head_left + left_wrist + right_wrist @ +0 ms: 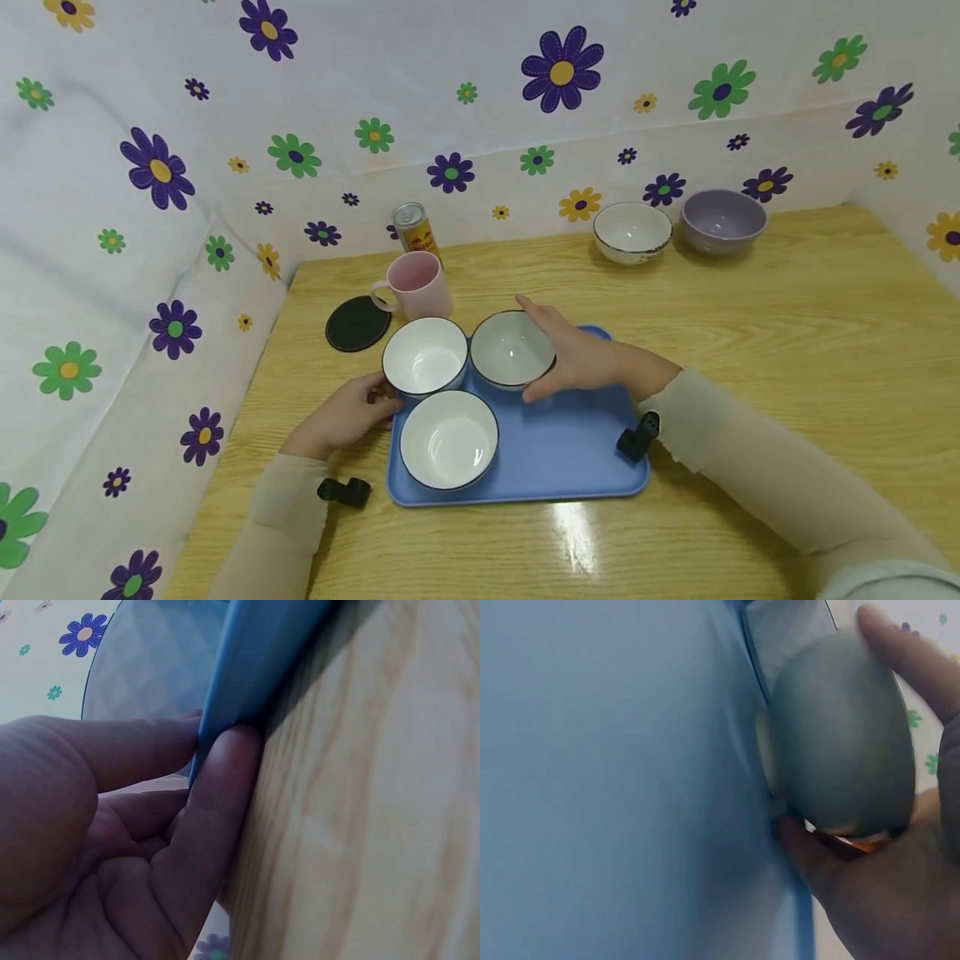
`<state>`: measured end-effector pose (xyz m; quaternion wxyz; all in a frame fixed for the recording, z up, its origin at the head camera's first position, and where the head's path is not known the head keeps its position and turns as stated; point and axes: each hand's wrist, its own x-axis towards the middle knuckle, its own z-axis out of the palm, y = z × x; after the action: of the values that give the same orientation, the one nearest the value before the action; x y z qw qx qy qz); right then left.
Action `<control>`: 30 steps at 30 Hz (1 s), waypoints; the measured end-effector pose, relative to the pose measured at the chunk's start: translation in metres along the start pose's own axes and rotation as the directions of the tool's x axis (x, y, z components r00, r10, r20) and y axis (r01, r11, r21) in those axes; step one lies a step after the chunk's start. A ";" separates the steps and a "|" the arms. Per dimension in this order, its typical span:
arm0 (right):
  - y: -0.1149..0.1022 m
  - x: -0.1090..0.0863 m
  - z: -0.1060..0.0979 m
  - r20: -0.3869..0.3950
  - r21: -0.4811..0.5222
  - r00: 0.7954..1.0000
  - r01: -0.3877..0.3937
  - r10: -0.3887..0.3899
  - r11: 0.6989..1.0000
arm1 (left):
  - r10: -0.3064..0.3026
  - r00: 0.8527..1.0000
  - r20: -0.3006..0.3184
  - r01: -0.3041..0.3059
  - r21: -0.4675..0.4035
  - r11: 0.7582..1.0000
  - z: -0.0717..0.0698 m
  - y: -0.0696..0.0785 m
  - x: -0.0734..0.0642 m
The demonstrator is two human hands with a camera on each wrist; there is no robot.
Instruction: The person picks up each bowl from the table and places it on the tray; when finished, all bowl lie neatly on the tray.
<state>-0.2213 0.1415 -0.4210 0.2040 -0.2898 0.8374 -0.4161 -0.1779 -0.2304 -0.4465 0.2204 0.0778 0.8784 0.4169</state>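
A blue tray (562,442) lies on the wooden table, its left edge pinched between the thumb and fingers of my left hand (352,412). On the tray stand a white bowl (425,357) at back left, a second white bowl (450,442) at front left and a grey-green bowl (510,346) beside the back one. My right hand (581,354) spreads its thumb and fingers around the right side of the grey-green bowl (847,742). A gap shows between palm and bowl in the blurred right wrist view. The left wrist view shows fingertips on the tray rim (240,667).
Behind the tray stand a pink mug (420,287) and a drink can (416,229), with a black coaster (358,323) to their left. A chipped white bowl (632,233) and a purple bowl (722,222) sit near the flowered cloth (495,83) at the back.
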 end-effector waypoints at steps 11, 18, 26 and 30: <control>0.005 -0.026 -0.046 -0.103 0.053 0.994 -0.028 0.033 0.998 | -0.024 1.000 0.002 0.024 -0.051 0.998 0.004 -0.001 0.000; 0.013 -0.050 -0.078 -0.274 0.004 0.961 -0.044 0.044 0.999 | -0.016 1.000 0.013 0.017 -0.037 0.999 0.005 -0.003 -0.004; 0.041 -0.069 -0.135 -0.658 -0.035 0.750 -0.120 0.068 0.992 | -0.004 1.000 -0.017 0.004 -0.015 1.000 0.002 0.002 -0.003; 0.068 -0.078 -0.156 -0.805 0.016 0.580 -0.194 0.128 0.981 | 0.000 1.000 -0.011 0.000 -0.007 1.000 0.000 0.005 -0.002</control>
<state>-0.2754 0.3155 -0.3799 -0.1679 -0.0018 0.8769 -0.4505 -0.1759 -0.2277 -0.4423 0.2161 0.0747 0.8781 0.4203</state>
